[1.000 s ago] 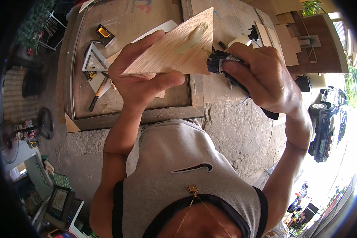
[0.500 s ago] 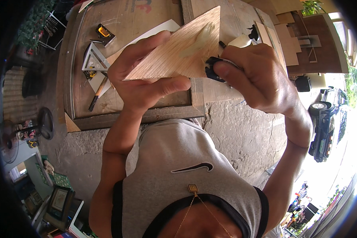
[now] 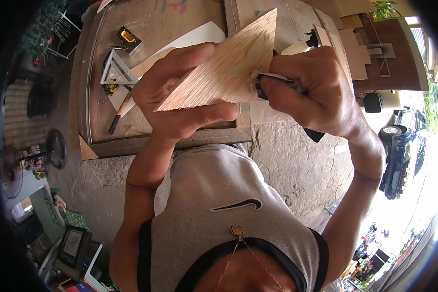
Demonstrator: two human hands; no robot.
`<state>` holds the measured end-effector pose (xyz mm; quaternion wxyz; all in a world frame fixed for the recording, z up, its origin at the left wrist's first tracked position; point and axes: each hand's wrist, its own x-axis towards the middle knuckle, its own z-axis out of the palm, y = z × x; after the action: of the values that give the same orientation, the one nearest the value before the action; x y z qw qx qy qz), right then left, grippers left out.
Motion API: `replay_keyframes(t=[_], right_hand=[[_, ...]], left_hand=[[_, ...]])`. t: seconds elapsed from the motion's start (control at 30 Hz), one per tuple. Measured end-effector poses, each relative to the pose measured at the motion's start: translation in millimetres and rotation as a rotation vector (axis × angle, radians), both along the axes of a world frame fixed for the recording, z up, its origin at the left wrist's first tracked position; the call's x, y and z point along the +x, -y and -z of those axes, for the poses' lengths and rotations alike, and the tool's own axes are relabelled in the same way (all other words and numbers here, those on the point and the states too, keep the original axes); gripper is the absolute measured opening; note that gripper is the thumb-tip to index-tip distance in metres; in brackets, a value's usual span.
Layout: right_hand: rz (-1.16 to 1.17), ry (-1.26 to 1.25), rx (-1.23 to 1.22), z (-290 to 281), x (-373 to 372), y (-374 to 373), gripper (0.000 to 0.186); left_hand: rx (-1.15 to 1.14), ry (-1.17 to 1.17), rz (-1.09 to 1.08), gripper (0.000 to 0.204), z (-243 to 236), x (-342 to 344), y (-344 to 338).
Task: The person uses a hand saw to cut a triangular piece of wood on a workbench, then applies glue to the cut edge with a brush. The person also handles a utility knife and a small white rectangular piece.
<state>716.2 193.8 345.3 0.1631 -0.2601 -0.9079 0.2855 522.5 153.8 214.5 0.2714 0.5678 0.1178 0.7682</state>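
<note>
A triangular piece of pale wood (image 3: 214, 73) is held up above the table, grain facing me. My left hand (image 3: 173, 92) grips its left corner, thumb along the lower edge and fingers behind. A pale, greenish smear (image 3: 248, 56) runs over the right part of its face. My right hand (image 3: 311, 90) pinches a crumpled dark cloth-like wad (image 3: 264, 87) with a whitish edge and presses it to the wood at the smear's lower end. A black corner (image 3: 315, 134) of it hangs below my fist. The rest is hidden in my palm.
On the wooden worktable (image 3: 151, 121) lie a white triangular square (image 3: 117, 70), a hammer (image 3: 120, 113), a yellow-and-black tool (image 3: 128, 39) and a white board (image 3: 197, 36). A rough concrete floor (image 3: 297, 160) lies below. A fan (image 3: 56, 148) stands at left, a dark vehicle (image 3: 401, 151) at right.
The wood's left corner has dipped slightly and the piece has shifted a little right. My right hand has moved the wad slightly; its black corner now shows below the fist.
</note>
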Motion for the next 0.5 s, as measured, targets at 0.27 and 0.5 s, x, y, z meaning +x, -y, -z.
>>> replay_keyframes(t=[0.27, 0.5], right_hand=[[0.006, 0.000, 0.062, -2, -1, 1, 0.013], [-0.046, 0.083, 0.214, -5, 7, -5, 0.015]], left_hand=[[0.011, 0.026, 0.014, 0.077, 2, -2, -1], [-0.090, 0.004, -0.011, 0.079, 12, -6, -1]])
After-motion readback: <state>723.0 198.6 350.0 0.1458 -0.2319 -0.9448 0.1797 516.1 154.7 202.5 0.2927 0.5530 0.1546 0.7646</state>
